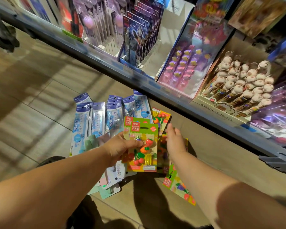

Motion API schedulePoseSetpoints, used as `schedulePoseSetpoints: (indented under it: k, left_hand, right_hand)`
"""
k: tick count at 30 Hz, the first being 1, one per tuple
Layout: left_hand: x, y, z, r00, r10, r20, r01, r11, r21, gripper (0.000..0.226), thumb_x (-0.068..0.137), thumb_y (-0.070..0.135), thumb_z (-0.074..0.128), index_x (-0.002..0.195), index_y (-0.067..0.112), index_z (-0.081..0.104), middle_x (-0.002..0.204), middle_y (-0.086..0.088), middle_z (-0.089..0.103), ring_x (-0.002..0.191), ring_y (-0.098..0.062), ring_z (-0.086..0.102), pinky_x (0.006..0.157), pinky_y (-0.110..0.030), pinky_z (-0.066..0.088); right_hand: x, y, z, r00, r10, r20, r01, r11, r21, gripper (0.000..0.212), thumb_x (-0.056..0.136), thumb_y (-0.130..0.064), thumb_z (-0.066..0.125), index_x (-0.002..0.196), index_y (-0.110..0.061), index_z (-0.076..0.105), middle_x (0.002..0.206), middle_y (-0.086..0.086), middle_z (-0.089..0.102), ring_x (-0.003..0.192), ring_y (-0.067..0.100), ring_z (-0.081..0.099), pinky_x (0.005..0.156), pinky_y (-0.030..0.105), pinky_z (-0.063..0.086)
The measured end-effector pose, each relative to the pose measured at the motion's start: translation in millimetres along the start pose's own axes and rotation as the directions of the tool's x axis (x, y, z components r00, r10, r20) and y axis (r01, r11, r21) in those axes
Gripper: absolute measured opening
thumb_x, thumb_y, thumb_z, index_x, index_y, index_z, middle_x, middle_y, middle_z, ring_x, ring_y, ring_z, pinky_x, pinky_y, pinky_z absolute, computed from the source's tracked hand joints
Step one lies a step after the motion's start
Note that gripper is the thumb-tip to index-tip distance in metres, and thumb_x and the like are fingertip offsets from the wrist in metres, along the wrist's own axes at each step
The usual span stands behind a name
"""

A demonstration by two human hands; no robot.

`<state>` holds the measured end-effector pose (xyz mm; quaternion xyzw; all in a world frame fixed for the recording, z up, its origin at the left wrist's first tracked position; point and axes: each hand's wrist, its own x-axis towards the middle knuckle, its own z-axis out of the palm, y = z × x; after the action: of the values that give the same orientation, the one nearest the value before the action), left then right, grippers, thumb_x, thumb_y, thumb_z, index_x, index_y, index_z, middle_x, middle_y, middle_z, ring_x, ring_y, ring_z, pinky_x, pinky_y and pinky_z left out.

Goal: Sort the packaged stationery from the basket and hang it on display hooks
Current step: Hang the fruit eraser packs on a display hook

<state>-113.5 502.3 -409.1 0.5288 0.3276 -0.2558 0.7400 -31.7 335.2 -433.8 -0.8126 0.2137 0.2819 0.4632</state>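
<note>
Grips a small stack of green fruit eraser packs [144, 146] in the left hand [120, 147], thumb laid across the front card, fingers hidden behind. Holds that stack low over the tiled floor [31, 100], hang-holes pointing toward the shelf. Stretches the right hand [174, 139] just beside the stack, fingers loosely spread and carrying nothing, above loose eraser packs [161, 119] scattered on the tiles; cannot tell through the motion blur whether touching them. Leaves one more eraser pack [177, 185] lying apart, under the right forearm. Shows blue ruler packs [96, 118] fanned out side by side on the floor beyond the left hand, overlapping at the edges, and pastel card packs [110, 180] piled partly beneath the left wrist. Crowds the upper half with a metal shelf rail [106, 63] running diagonally across, close over the far eraser packs. Lines the shelf with a box of blue carded pens [135, 38], a box of purple-topped pens [180, 68] and a box of pink plush-topped pens [238, 80].
</note>
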Motion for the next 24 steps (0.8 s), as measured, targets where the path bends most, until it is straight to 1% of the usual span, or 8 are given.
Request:
schedulePoseSetpoints:
  k: [2, 4, 7, 10, 14, 18, 21, 24]
  left_hand:
    - [0.4, 1.3, -6.6, 0.999, 0.01, -0.05, -0.01, 1.0, 0.001, 0.018, 0.081, 0.004, 0.073, 0.087, 0.019, 0.065, 0.078, -0.004, 0.073, 0.071, -0.021, 0.069, 0.066, -0.032, 0.054]
    - [0.8, 3.1, -13.3, 0.997, 0.017, -0.081, -0.017, 1.0, -0.002, 0.019, 0.083, 0.001, 0.07, 0.088, 0.018, 0.063, 0.072, -0.001, 0.073, 0.066, -0.019, 0.07, 0.064, -0.032, 0.056]
    - [1.8, 3.7, -22.6, 0.993, 0.006, -0.115, -0.007, 1.0, -0.011, 0.019, 0.081, -0.001, 0.071, 0.087, 0.015, 0.061, 0.065, -0.001, 0.071, 0.056, -0.016, 0.068, 0.059, -0.031, 0.056]
    - [3.9, 1.7, -27.5, 0.99, -0.02, -0.139, 0.017, 1.0, -0.022, 0.021, 0.08, 0.0, 0.073, 0.091, 0.013, 0.062, 0.071, -0.006, 0.073, 0.06, -0.021, 0.07, 0.054, -0.032, 0.058]
    - [7.1, 0.7, -28.2, 0.992, -0.009, -0.124, 0.009, 1.0, -0.005, 0.021, 0.08, 0.004, 0.074, 0.095, 0.015, 0.064, 0.08, -0.009, 0.074, 0.066, -0.023, 0.071, 0.058, -0.031, 0.055]
    - [8.2, 1.9, -25.9, 0.995, -0.007, -0.102, 0.005, 1.0, -0.01, 0.024, 0.081, 0.003, 0.073, 0.1, 0.013, 0.062, 0.078, -0.007, 0.073, 0.066, -0.022, 0.07, 0.057, -0.029, 0.054]
    - [7.6, 2.1, -26.7, 0.995, -0.009, -0.098, 0.008, 1.0, -0.007, 0.026, 0.08, 0.004, 0.073, 0.101, 0.014, 0.061, 0.077, -0.007, 0.073, 0.067, -0.023, 0.071, 0.057, -0.03, 0.054]
    - [6.6, 1.7, -27.4, 0.995, -0.013, -0.099, 0.013, 1.0, 0.004, 0.025, 0.08, 0.004, 0.074, 0.099, 0.014, 0.062, 0.082, -0.009, 0.074, 0.073, -0.026, 0.072, 0.061, -0.032, 0.056]
  right_hand:
    - [13.4, 12.9, -18.3, 0.991, -0.049, -0.122, -0.004, 0.916, -0.402, 0.048, 0.093, -0.053, 0.051, 0.125, -0.017, 0.054, 0.125, 0.007, 0.052, 0.119, 0.029, 0.048, 0.094, 0.036, 0.043]
    - [17.3, 24.3, -30.4, 0.994, -0.056, -0.095, -0.013, 0.796, -0.605, 0.061, 0.084, -0.055, 0.064, 0.132, -0.019, 0.049, 0.136, 0.01, 0.046, 0.126, 0.029, 0.043, 0.099, 0.037, 0.041]
    - [17.3, 35.8, -27.8, 1.0, -0.026, -0.016, 0.011, 0.785, -0.619, 0.081, 0.073, -0.054, 0.077, 0.138, -0.019, 0.041, 0.141, 0.01, 0.039, 0.13, 0.029, 0.04, 0.098, 0.039, 0.043]
    - [17.6, 36.2, -21.9, 0.998, -0.046, -0.037, 0.012, 0.775, -0.632, 0.09, 0.069, -0.051, 0.081, 0.14, -0.019, 0.037, 0.142, 0.009, 0.038, 0.132, 0.029, 0.039, 0.096, 0.039, 0.044]
    - [19.2, 35.9, -22.9, 0.999, -0.024, 0.035, 0.041, 0.705, -0.708, 0.092, 0.067, -0.055, 0.081, 0.142, -0.021, 0.04, 0.141, 0.008, 0.042, 0.133, 0.028, 0.037, 0.102, 0.039, 0.04]
    - [18.6, 34.1, -23.3, 1.0, -0.016, -0.007, 0.006, 0.7, -0.715, 0.087, 0.065, -0.052, 0.084, 0.135, -0.018, 0.045, 0.138, 0.008, 0.043, 0.13, 0.028, 0.039, 0.101, 0.039, 0.042]
    - [17.5, 33.2, -17.4, 1.0, -0.01, -0.024, -0.008, 0.756, -0.655, 0.079, 0.064, -0.046, 0.086, 0.126, -0.014, 0.049, 0.129, 0.009, 0.048, 0.121, 0.028, 0.047, 0.092, 0.037, 0.046]
    - [14.2, 33.5, -15.2, 0.999, -0.006, -0.034, -0.013, 0.847, -0.532, 0.065, 0.067, -0.035, 0.086, 0.114, -0.016, 0.047, 0.11, 0.005, 0.053, 0.099, 0.025, 0.054, 0.072, 0.031, 0.044]
